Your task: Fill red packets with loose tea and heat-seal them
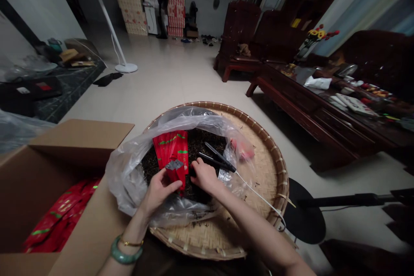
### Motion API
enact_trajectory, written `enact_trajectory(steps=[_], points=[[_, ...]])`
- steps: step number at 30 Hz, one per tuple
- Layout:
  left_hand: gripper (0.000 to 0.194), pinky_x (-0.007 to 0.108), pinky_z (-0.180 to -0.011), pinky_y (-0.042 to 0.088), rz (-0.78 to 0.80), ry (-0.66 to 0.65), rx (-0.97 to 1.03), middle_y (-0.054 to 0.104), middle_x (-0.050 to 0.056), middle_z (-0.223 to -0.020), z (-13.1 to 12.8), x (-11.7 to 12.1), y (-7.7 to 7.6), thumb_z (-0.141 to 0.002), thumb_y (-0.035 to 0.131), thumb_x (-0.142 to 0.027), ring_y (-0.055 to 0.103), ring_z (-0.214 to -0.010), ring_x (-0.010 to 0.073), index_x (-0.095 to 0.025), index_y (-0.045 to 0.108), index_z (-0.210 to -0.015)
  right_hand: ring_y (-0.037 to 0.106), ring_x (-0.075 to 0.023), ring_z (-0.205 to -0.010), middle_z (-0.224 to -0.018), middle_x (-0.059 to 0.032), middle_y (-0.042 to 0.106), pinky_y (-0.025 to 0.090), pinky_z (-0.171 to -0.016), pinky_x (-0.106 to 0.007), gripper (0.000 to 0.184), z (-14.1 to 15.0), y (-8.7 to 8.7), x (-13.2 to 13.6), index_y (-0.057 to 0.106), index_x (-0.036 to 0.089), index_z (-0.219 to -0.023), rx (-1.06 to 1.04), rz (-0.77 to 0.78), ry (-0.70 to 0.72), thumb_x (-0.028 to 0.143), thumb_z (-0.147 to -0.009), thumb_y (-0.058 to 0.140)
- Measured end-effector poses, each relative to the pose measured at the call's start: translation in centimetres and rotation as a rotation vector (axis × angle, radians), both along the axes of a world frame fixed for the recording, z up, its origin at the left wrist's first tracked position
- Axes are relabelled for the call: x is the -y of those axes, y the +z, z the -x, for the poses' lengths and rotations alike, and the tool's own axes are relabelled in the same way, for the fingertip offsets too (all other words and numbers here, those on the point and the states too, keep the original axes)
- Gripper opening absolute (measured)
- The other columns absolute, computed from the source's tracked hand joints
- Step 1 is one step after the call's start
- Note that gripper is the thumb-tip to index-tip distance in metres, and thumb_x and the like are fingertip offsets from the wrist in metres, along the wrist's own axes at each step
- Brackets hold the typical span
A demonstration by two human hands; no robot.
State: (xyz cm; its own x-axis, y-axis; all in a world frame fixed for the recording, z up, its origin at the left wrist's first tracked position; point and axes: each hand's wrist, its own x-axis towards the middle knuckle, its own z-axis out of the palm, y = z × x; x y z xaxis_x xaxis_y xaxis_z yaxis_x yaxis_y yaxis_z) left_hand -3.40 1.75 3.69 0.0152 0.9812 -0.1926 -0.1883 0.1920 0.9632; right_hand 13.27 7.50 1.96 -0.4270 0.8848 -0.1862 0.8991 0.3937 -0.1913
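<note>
My left hand (161, 187) is closed around a small red packet (176, 176), held upright with its silvery mouth open at the top. My right hand (205, 175) is curled down at the dark dried tea leaves (196, 140), and whatever its fingers hold is hidden. Those leaves fill a clear plastic bag (124, 181) with its top folded wide open. A fanned stack of flat red packets (163, 148) lies on the leaves behind my left hand. Just beyond my right hand rests a black clamp-like sealer (221, 161), its two arms apart and a white cord trailing from it.
The bag sits on a round woven bamboo tray (263, 142). At the left stands an open cardboard box (87, 133) containing red packets (61, 213). A black round stand base (307, 220) is at the right, near a dark wooden table (291, 99). A white fan (126, 67) stands farther back.
</note>
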Motion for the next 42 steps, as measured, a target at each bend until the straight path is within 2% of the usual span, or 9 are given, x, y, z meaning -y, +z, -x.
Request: enact_trajectory(steps=[4, 11, 16, 21, 25, 28, 32, 36, 42], points=[[0.064, 0.041, -0.100, 0.043, 0.035, -0.085, 0.071, 0.063, 0.017, -0.113, -0.6, -0.3, -1.1, -0.056, 0.083, -0.041, 0.058, -0.108, 0.0298, -0.009, 0.060, -0.107, 0.065, -0.0240, -0.088, -0.121, -0.0102, 0.049, 0.050, -0.061, -0.031, 0.062, 0.1, -0.1, 0.1, 0.037, 0.022, -0.129, 0.009, -0.019, -0.002, 0.032, -0.075, 0.065], [0.065, 0.042, -0.099, 0.043, 0.009, 0.111, 0.082, 0.066, 0.014, -0.104, -0.2, -1.1, -2.9, -0.057, 0.083, -0.041, 0.056, -0.110, 0.0300, -0.010, 0.058, -0.108, 0.065, -0.0221, -0.085, -0.110, -0.0045, 0.056, 0.047, -0.062, -0.029, 0.037, -1.0, 0.5, -0.2, 0.052, 0.023, -0.109, 0.036, 0.044, 0.044, 0.030, -0.075, 0.066], [0.063, 0.043, -0.102, 0.042, -0.054, 0.100, 0.067, 0.063, 0.016, -0.113, -0.2, -0.9, -2.6, -0.058, 0.083, -0.039, 0.056, -0.111, 0.0301, -0.010, 0.059, -0.108, 0.061, -0.0246, -0.094, -0.120, -0.0076, 0.051, 0.046, -0.064, -0.030, 0.059, -1.3, 0.5, -0.1, 0.045, 0.028, -0.126, 0.029, 0.005, 0.033, 0.033, -0.072, 0.069], [0.063, 0.044, -0.106, 0.039, -0.099, 0.021, -0.001, 0.058, 0.016, -0.121, 0.0, -0.4, -1.4, -0.057, 0.082, -0.036, 0.054, -0.115, 0.0299, -0.010, 0.059, -0.109, 0.058, -0.0226, -0.091, -0.106, -0.0057, 0.057, 0.043, -0.065, -0.028, 0.034, -1.1, -0.1, 0.0, 0.058, 0.024, -0.105, -0.039, 0.047, 0.049, 0.025, -0.072, 0.067], [0.064, 0.045, -0.105, 0.040, -0.116, 0.035, -0.128, 0.061, 0.015, -0.116, 0.1, 0.1, -1.7, -0.056, 0.081, -0.036, 0.057, -0.110, 0.0289, -0.010, 0.058, -0.109, 0.056, -0.0161, -0.081, -0.094, -0.0015, 0.058, 0.042, -0.068, -0.027, 0.026, -2.1, -0.6, -0.5, 0.061, 0.022, -0.092, -0.344, 0.116, -0.013, 0.019, -0.068, 0.067], [0.063, 0.043, -0.104, 0.042, -0.162, 0.050, -0.224, 0.062, 0.013, -0.113, 0.0, 0.3, -2.4, -0.055, 0.081, -0.038, 0.059, -0.106, 0.0278, -0.012, 0.059, -0.108, 0.053, -0.0139, -0.075, -0.079, 0.0018, 0.056, 0.044, -0.067, -0.026, 0.022, -3.1, -1.0, -0.7, 0.060, 0.019, -0.084, -0.661, 0.238, -0.103, 0.015, -0.064, 0.067], [0.061, 0.042, -0.103, 0.042, -0.186, 0.031, -0.295, 0.062, 0.012, -0.112, -0.3, 0.5, -2.8, -0.057, 0.079, -0.039, 0.058, -0.106, 0.0268, -0.013, 0.060, -0.108, 0.047, -0.0092, -0.060, -0.072, 0.0053, 0.049, 0.049, -0.051, -0.025, 0.020, -4.0, -1.2, -0.3, 0.055, 0.019, -0.083, -1.021, 0.593, -0.320, 0.023, -0.066, 0.065], [0.062, 0.041, -0.101, 0.044, -0.181, 0.011, -0.300, 0.061, 0.012, -0.114, -0.4, 0.5, -2.6, -0.058, 0.079, -0.040, 0.058, -0.106, 0.0266, -0.013, 0.059, -0.110, 0.047, -0.0050, -0.054, -0.066, 0.0079, 0.050, 0.056, -0.063, -0.029, 0.026, -4.5, -0.5, 0.5, 0.056, 0.019, -0.084, -1.407, 0.914, -0.546, 0.021, -0.063, 0.071], [0.062, 0.041, -0.101, 0.044, -0.166, -0.025, -0.315, 0.061, 0.013, -0.115, -0.6, 0.6, -2.3, -0.059, 0.077, -0.040, 0.058, -0.106, 0.0265, -0.013, 0.059, -0.111, 0.067, -0.0144, -0.072, -0.082, -0.0042, 0.067, 0.053, -0.063, -0.021, 0.035, -4.6, 0.4, 1.4, 0.059, 0.014, -0.097, -1.805, 1.279, -0.671, 0.032, -0.070, 0.072]])
